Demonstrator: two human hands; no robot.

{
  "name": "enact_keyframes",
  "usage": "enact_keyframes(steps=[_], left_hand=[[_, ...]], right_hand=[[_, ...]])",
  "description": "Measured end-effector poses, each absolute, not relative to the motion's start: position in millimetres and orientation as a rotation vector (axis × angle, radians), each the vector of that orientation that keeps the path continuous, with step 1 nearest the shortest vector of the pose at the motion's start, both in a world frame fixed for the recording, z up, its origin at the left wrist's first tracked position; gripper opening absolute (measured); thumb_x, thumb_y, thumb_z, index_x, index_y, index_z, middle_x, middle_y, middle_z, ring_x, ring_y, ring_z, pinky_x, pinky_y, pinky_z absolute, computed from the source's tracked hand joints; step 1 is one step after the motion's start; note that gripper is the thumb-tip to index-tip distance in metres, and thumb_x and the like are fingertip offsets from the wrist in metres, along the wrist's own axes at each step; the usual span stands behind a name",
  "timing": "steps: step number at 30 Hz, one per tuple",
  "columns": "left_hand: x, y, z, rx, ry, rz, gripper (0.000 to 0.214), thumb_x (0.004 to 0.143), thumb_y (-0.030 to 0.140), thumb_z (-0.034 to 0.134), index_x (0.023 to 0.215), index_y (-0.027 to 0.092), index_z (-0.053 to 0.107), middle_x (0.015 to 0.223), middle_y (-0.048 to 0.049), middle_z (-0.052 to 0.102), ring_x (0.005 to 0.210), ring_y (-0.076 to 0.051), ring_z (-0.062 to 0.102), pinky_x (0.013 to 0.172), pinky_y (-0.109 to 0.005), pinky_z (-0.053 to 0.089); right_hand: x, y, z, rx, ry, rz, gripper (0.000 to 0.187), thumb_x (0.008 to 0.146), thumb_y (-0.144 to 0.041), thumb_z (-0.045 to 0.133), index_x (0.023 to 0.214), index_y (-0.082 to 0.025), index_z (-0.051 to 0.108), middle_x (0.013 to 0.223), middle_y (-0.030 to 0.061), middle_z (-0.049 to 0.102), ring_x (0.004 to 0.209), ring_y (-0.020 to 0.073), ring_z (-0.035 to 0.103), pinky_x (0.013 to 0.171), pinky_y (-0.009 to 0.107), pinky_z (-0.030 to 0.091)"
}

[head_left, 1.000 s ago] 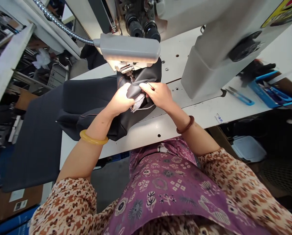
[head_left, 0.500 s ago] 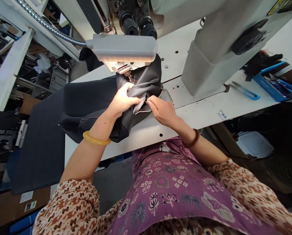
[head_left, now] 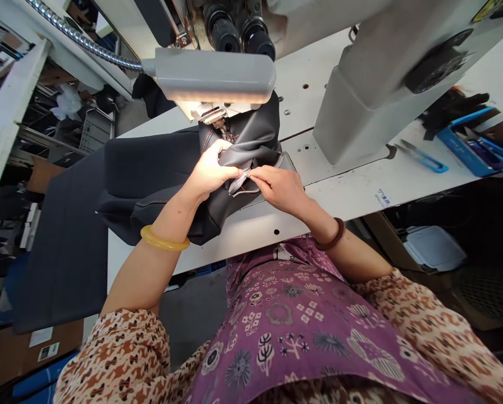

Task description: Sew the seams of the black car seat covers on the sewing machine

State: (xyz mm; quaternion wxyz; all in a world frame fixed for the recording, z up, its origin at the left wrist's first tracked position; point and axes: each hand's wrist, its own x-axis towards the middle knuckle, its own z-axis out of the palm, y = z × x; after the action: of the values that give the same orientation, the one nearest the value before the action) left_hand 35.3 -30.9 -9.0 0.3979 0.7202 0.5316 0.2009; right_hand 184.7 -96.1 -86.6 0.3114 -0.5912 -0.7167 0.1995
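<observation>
Under the lit sewing machine head lies a black cover (head_left: 150,163) with orange-red stitching, bunched up near the presser foot (head_left: 222,129). My left hand (head_left: 211,171) grips the cover's folded edge, thumb over a grey lining strip (head_left: 238,182). Close beside it, my right hand (head_left: 279,185) is pinched at the same edge, its fingertips almost touching my left thumb. A thin reddish thread shows near the fingertips; whether my right fingers hold it or the cloth is too small to tell.
A grey lamp (head_left: 215,76) hangs low over the stitching spot. The machine's column (head_left: 344,112) stands at the right on the white table (head_left: 344,196). Beyond it lie blue-handled tweezers (head_left: 424,157) and a blue box (head_left: 466,148) of tools. More dark fabric (head_left: 66,241) drapes off the left.
My right hand has shifted slightly left, its fingertips now nearer my left thumb. My left hand keeps its grip on the cover. The view has moved a little.
</observation>
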Motion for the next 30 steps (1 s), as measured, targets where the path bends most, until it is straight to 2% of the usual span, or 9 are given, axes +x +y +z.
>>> enact_keyframes(steps=[11, 15, 17, 21, 25, 30], left_hand=[[34.5, -28.6, -12.3, 1.796, 1.326, 0.531, 0.035, 0.052, 0.017, 0.064, 0.084, 0.019, 0.052, 0.079, 0.0037, 0.054, 0.076, -0.015, 0.055, 0.074, -0.031, 0.048], [33.9, -27.0, -13.1, 1.749, 1.304, 0.544, 0.037, 0.050, 0.017, 0.065, 0.085, 0.018, 0.052, 0.080, 0.0038, 0.054, 0.074, -0.013, 0.054, 0.073, -0.030, 0.048], [33.8, -26.8, -13.2, 1.732, 1.289, 0.544, 0.038, 0.050, 0.017, 0.066, 0.085, 0.018, 0.052, 0.079, 0.0039, 0.054, 0.073, -0.013, 0.054, 0.072, -0.029, 0.047], [34.4, -28.3, -13.1, 1.726, 1.268, 0.541, 0.039, 0.049, 0.019, 0.068, 0.084, 0.018, 0.051, 0.077, 0.0045, 0.053, 0.072, -0.013, 0.053, 0.072, -0.029, 0.046], [36.3, -31.2, -12.1, 1.779, 1.250, 0.530, 0.037, 0.050, 0.018, 0.069, 0.081, 0.018, 0.049, 0.075, 0.0043, 0.052, 0.073, -0.013, 0.052, 0.071, -0.028, 0.046], [37.4, -33.1, -14.1, 1.780, 1.238, 0.524, 0.035, 0.050, 0.017, 0.068, 0.080, 0.018, 0.050, 0.073, 0.0043, 0.052, 0.071, -0.013, 0.051, 0.068, -0.027, 0.044]], right_hand=[[174.3, -94.0, -99.6, -1.527, -1.759, 0.494, 0.031, 0.095, -0.029, 0.037, 0.106, -0.027, 0.066, 0.103, -0.0005, 0.069, 0.089, 0.0168, 0.061, 0.063, 0.027, 0.035], [164.1, -90.1, -113.1, -1.369, -1.623, 0.507, 0.030, 0.095, -0.030, 0.035, 0.098, -0.022, 0.064, 0.092, 0.0019, 0.068, 0.082, 0.0148, 0.060, 0.066, 0.025, 0.037], [158.5, -86.9, -118.4, -1.310, -1.554, 0.554, 0.032, 0.095, -0.034, 0.032, 0.085, -0.020, 0.059, 0.080, 0.0029, 0.064, 0.072, 0.0135, 0.057, 0.064, 0.025, 0.037], [151.0, -82.1, -124.4, -1.252, -1.442, 0.618, 0.044, 0.095, -0.050, 0.025, 0.066, -0.020, 0.040, 0.058, -0.0003, 0.046, 0.054, 0.0108, 0.042, 0.056, 0.026, 0.031], [150.9, -79.9, -126.5, -1.188, -1.442, 0.539, 0.051, 0.095, -0.056, 0.017, 0.062, -0.021, 0.033, 0.053, -0.0011, 0.038, 0.050, 0.0098, 0.035, 0.053, 0.026, 0.028], [159.2, -102.1, -121.1, -1.074, -1.513, 0.379, 0.051, 0.097, -0.051, 0.017, 0.058, -0.021, 0.029, 0.050, -0.0014, 0.033, 0.046, 0.0098, 0.031, 0.049, 0.027, 0.025]])
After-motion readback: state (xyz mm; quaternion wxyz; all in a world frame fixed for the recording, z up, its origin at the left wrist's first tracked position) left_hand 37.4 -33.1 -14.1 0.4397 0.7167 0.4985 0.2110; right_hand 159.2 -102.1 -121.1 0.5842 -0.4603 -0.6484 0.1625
